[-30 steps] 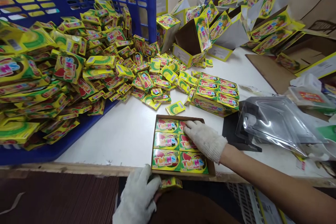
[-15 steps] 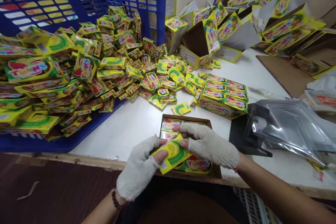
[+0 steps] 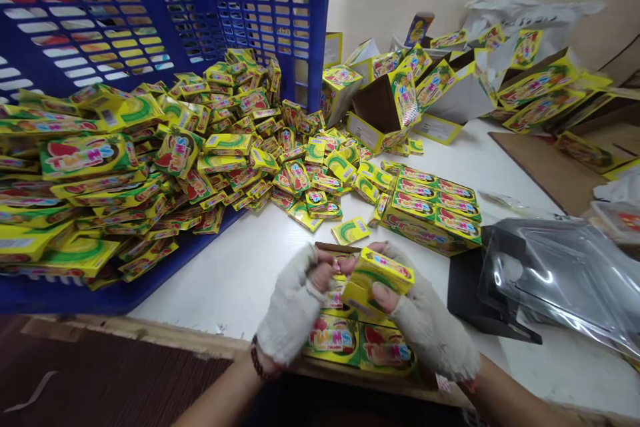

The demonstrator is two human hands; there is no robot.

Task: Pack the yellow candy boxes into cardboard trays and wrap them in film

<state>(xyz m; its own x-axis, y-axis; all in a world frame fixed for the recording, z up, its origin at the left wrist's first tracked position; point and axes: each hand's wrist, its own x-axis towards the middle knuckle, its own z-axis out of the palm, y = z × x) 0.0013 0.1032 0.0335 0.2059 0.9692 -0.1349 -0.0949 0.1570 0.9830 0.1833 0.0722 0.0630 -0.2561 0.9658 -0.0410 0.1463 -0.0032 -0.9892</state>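
Note:
My right hand [image 3: 430, 320], in a white fingerless glove, grips a small yellow Twins box [image 3: 385, 270], tilted above a carton. My left hand [image 3: 295, 307], gloved the same way, has its fingers pinched together just left of that box; something small and pinkish shows at the fingertips, too blurred to name. Below both hands lies the open brown carton [image 3: 337, 247], with several Twins boxes [image 3: 333, 340] laid flat in it, partly hidden by the hands. A loose yellow box [image 3: 351, 231] rests on the white table just beyond the carton.
A blue crate [image 3: 320, 33] on its side spills a heap of small boxes [image 3: 90, 155] across the table [image 3: 215, 280] at left. A filled carton [image 3: 420, 230] stands behind right. Clear plastic covers [image 3: 560, 280] lie at right; empty cartons [image 3: 385, 107] crowd the back.
The small box has passed from between both hands into my right hand, turned and raised. My left hand has shifted to the right, its fingers now pinched. The view has tilted up slightly.

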